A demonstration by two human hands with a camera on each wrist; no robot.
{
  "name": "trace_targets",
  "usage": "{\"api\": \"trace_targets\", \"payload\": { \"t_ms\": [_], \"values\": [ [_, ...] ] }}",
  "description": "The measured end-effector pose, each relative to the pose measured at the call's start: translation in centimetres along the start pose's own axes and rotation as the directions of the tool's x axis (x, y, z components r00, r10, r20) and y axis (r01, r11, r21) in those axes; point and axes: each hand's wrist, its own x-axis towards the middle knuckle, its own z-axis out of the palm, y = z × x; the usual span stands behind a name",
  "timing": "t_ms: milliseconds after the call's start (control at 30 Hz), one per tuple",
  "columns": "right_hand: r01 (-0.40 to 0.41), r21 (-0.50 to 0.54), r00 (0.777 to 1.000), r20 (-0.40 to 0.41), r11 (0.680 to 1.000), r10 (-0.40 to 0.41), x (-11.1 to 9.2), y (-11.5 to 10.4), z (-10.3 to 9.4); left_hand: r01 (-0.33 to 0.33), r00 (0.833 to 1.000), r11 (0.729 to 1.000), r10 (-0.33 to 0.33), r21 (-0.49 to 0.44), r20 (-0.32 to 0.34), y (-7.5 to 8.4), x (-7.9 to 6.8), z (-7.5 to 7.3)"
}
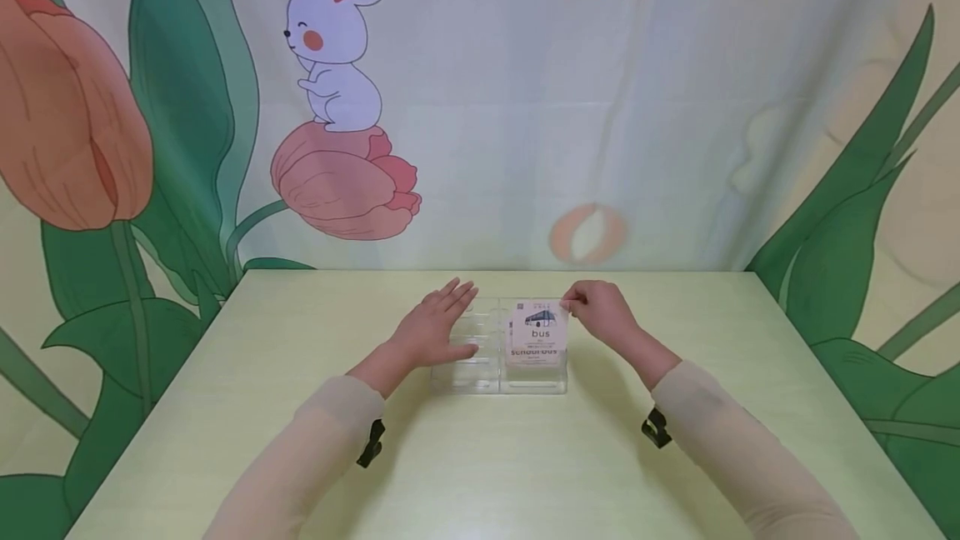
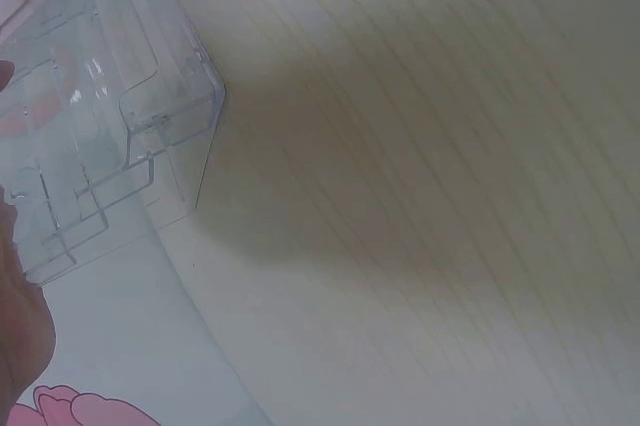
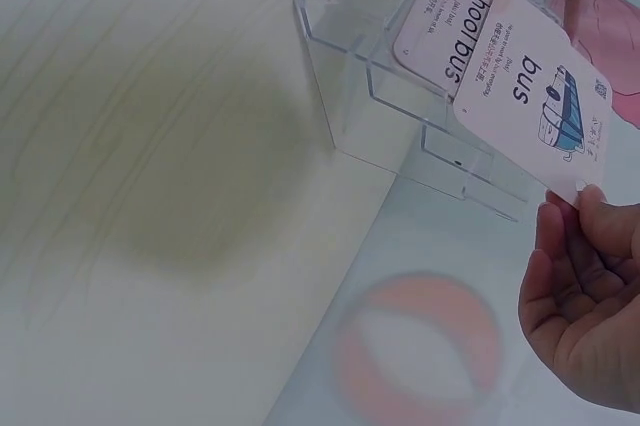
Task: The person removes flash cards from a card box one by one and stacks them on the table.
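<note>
A clear plastic tiered card rack [image 1: 465,375] with two columns stands on the table. My right hand [image 1: 603,312] pinches a flashcard reading "bus" [image 1: 540,325] by its edge, at the upper right corner in the head view. That card is at the right column, overlapping a "school bus" card [image 3: 440,31] in a lower tier. In the right wrist view, thumb and finger grip the card's corner, the other fingers loosely curled. My left hand [image 1: 431,332] lies over the left column with fingers straight and thumb spread; whether it touches the rack is hard to tell.
The rack stands on a pale wood-grain table [image 1: 480,473], near its back edge. Behind it hangs a curtain [image 1: 487,107] printed with tulips and a rabbit. A dark wrist strap piece [image 1: 657,428] shows below the right sleeve.
</note>
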Motion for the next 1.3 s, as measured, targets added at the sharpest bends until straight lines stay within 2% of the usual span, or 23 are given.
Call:
{"api": "trace_targets", "payload": {
  "t_ms": [267, 600, 900, 1300],
  "values": [
    [-0.004, -0.015, 1.0, 0.006, 1.0, 0.005, 0.2, 0.0, -0.4, 0.003, 1.0, 1.0, -0.003, -0.007, -0.006, -0.1, 0.2, 0.3],
    [-0.017, -0.02, 1.0, 0.007, 1.0, 0.017, 0.3, -0.5, -1.2, 0.002, 1.0, 1.0, -0.002, -0.013, -0.003, 0.2, -0.2, -0.2],
    [0.021, -0.023, 1.0, -0.001, 1.0, -0.021, 0.5, -0.7, -2.0, 0.006, 1.0, 1.0, -0.006, -0.002, -0.004, 0.1, 0.0, -0.1],
    [-0.005, -0.037, 1.0, 0.006, 0.999, 0.006, 0.7, -1.5, -3.1, -0.005, 1.0, 1.0, 0.005, -0.001, -0.012, 0.1, 0.0, 0.0]
  ]
}}
